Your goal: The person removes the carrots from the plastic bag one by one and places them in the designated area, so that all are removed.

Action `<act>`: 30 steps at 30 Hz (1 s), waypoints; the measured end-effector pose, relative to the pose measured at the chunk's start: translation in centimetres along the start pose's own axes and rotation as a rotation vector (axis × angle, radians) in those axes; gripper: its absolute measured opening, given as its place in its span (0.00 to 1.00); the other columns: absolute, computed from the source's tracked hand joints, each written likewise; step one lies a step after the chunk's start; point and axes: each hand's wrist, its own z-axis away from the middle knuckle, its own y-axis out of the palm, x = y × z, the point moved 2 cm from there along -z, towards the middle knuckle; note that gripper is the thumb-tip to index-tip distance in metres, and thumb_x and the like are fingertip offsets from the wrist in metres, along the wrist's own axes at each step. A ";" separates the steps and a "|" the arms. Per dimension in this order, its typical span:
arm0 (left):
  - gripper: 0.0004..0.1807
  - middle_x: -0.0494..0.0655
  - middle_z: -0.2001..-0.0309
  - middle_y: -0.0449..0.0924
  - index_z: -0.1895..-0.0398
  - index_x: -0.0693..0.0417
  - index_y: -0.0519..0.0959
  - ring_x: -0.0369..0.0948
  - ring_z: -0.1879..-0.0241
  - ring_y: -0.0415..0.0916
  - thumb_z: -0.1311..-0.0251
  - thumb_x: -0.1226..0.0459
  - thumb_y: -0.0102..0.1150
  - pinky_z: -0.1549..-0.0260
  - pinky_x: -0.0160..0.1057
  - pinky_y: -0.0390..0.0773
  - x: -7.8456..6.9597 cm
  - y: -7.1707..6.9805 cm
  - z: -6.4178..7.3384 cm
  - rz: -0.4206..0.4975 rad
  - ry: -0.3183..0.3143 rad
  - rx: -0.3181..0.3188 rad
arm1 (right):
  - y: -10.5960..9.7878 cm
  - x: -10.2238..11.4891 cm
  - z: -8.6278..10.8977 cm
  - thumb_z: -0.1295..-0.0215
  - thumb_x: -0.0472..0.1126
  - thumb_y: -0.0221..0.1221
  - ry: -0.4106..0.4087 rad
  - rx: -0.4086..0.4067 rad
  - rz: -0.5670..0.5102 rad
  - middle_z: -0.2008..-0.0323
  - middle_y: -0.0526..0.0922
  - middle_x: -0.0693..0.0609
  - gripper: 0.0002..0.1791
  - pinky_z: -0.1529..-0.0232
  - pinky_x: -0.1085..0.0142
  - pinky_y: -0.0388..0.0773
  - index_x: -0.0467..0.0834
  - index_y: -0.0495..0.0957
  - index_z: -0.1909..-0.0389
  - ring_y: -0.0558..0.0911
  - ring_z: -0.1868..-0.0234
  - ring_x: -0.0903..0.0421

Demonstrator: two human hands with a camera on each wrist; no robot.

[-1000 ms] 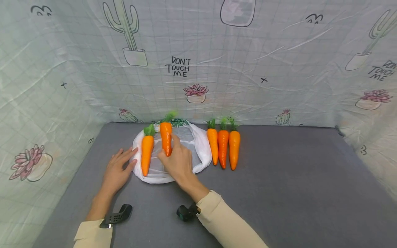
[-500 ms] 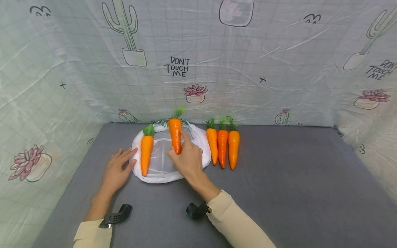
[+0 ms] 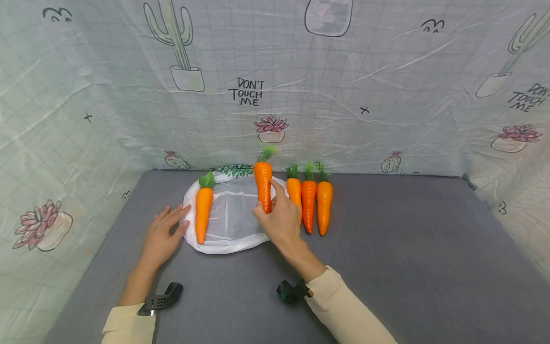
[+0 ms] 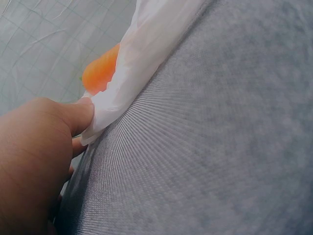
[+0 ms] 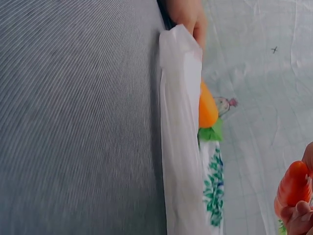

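My right hand (image 3: 281, 217) pinches an orange carrot (image 3: 263, 184) between thumb and fingers, its green top pointing away from me. In the head view the carrot overlaps the right side of a white plastic bag (image 3: 232, 246), spread wide with a folded rim and a green leaf print. The right wrist view has this carrot (image 5: 289, 188) at its lower right edge. Spread fingers of my left hand (image 3: 161, 239) touch the bag's left rim; in the left wrist view the thumb (image 4: 80, 115) lies against the white plastic. Another carrot (image 3: 204, 212) lies inside the bag's left side.
Three more carrots lie side by side right of the bag: one (image 3: 294, 188) partly behind my right hand, a middle one (image 3: 308, 203) and an outer one (image 3: 324, 208). The grey tabletop (image 3: 408, 258) extends right. A printed curtain (image 3: 326, 134) hangs behind.
My right hand has carried its carrot rightward, from over the bag's middle to its right rim, partly covering the nearest carrot of the row. My left hand has stayed in place.
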 end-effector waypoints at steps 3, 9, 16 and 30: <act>0.24 0.64 0.36 0.67 0.36 0.56 0.71 0.66 0.33 0.52 0.33 0.59 0.54 0.36 0.66 0.43 -0.1 0.0 0.1 -0.004 -0.003 0.001 | -0.8 -0.6 0.1 0.49 0.40 0.63 0.009 -0.001 0.018 0.85 0.71 0.54 0.31 0.86 0.67 0.65 0.36 0.72 0.42 0.66 0.88 0.61; 0.24 0.64 0.36 0.66 0.36 0.56 0.71 0.66 0.33 0.51 0.32 0.58 0.53 0.36 0.65 0.42 -0.1 0.0 0.3 -0.004 -0.013 0.004 | -2.3 -1.4 0.2 0.50 0.41 0.63 0.014 -0.019 0.052 0.84 0.71 0.54 0.31 0.84 0.64 0.66 0.37 0.73 0.42 0.66 0.88 0.60; 0.24 0.63 0.36 0.66 0.35 0.54 0.71 0.65 0.33 0.51 0.32 0.57 0.53 0.36 0.65 0.42 0.0 0.1 0.6 -0.008 -0.014 0.006 | -3.7 -2.6 0.4 0.50 0.40 0.63 0.017 -0.040 0.093 0.84 0.73 0.51 0.30 0.83 0.63 0.68 0.36 0.73 0.44 0.69 0.86 0.57; 0.24 0.63 0.36 0.67 0.35 0.54 0.71 0.65 0.33 0.52 0.33 0.57 0.54 0.36 0.66 0.43 -0.1 0.2 1.1 -0.007 -0.016 -0.009 | -6.7 -5.8 1.1 0.50 0.41 0.62 0.043 -0.065 0.149 0.83 0.74 0.49 0.29 0.79 0.57 0.70 0.36 0.74 0.44 0.69 0.85 0.54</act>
